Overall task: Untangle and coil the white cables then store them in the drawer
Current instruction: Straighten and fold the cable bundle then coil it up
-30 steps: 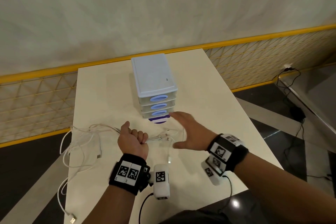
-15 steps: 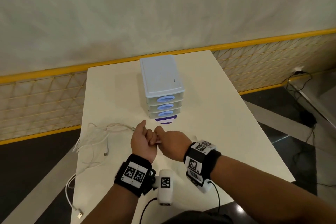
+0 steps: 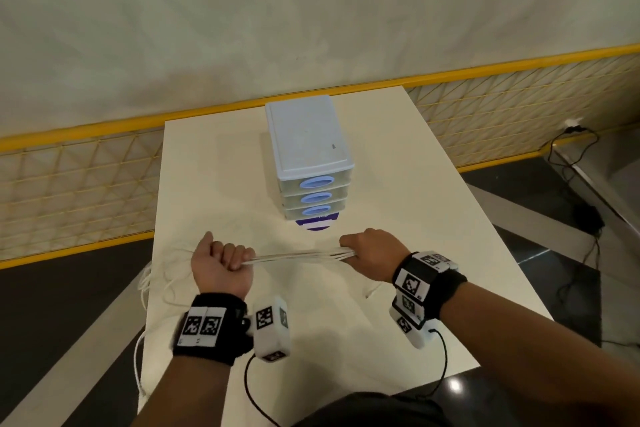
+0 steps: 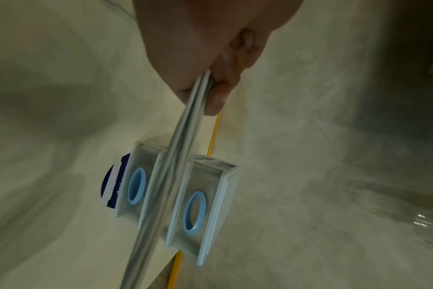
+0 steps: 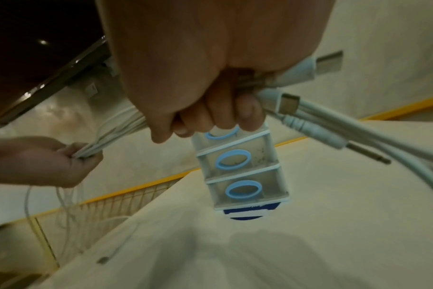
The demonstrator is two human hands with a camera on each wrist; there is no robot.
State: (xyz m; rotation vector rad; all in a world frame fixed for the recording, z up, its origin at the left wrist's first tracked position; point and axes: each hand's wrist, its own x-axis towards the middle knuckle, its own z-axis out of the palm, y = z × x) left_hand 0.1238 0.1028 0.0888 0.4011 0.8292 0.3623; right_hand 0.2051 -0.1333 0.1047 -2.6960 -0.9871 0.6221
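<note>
A bundle of white cables stretches taut between my two fists above the table. My left hand grips the bundle at its left end, and my right hand grips it at the right. In the right wrist view several plugs stick out past my curled right-hand fingers. Loose cable loops trail from my left fist over the table's left edge. The small drawer unit with three shut, blue-handled drawers stands just beyond my hands.
The white table stands against a yellow mesh barrier. A blue and white round object pokes out from under the drawer unit. Black cables lie on the dark floor at the right.
My right hand came to the left fist, took hold of the cables and pulled them out to the right. The bundle now runs straight between both fists.
</note>
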